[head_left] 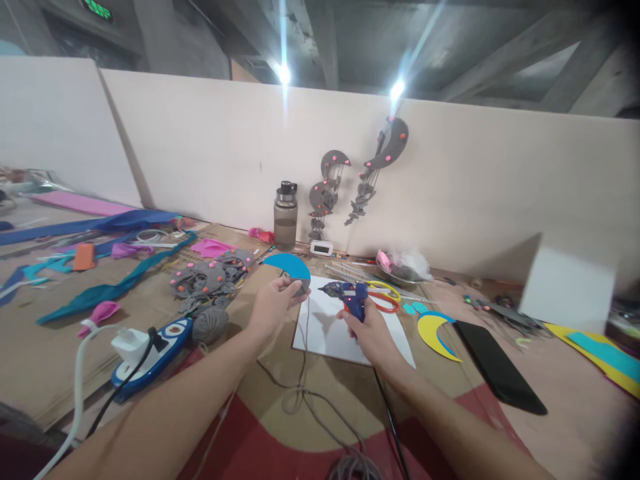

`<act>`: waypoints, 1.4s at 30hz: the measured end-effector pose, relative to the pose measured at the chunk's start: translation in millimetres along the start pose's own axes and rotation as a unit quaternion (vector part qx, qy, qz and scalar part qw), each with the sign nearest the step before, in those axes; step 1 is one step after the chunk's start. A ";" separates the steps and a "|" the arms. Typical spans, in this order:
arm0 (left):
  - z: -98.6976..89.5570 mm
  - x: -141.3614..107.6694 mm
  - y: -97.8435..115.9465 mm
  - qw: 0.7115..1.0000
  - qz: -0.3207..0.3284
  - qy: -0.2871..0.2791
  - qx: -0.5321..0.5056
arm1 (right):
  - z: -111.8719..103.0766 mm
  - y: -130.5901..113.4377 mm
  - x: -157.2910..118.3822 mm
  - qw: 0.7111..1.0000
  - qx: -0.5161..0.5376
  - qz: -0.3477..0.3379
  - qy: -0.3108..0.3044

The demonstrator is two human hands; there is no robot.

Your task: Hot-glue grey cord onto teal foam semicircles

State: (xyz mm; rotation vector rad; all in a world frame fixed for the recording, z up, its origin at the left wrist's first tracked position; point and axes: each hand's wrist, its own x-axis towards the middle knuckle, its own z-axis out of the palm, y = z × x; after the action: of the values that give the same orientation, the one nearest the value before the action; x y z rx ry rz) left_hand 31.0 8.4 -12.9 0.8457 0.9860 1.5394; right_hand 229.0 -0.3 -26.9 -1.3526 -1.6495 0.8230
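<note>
My left hand (274, 303) pinches a blue crescent-shaped cutout (287, 263), its lower end covered in grey. From it a strand of grey yarn (306, 340) hangs down and loops across the table toward a coil (353, 468) at the near edge. My right hand (367, 327) is wrapped round a blue hot glue gun (354, 299), whose nozzle points left at the cutout with a small gap between them. Beneath both hands lies a white sheet of paper (320, 333). A black cord (391, 417) runs below the right hand.
Right of the paper lie scissors (387, 301), a yellow and blue crescent (434, 335) and a black phone (500, 367). On the left are a power strip (155, 357), a grey yarn ball (211, 325) and grey crescent decorations (205, 277). A bottle (285, 223) stands behind, near the white partition (200, 147).
</note>
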 end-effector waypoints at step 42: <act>6.5 -12.8 2.3 0.996 0.008 -0.084 0.015 | 31.0 -41.3 15.1 0.990 0.045 -0.110 0.082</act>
State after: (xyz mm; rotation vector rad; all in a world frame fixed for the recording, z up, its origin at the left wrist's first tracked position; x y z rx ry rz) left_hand 38.1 -3.4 -8.3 0.9895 0.8843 1.4440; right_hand 182.1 6.5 -1.5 -1.1209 -1.5795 0.6325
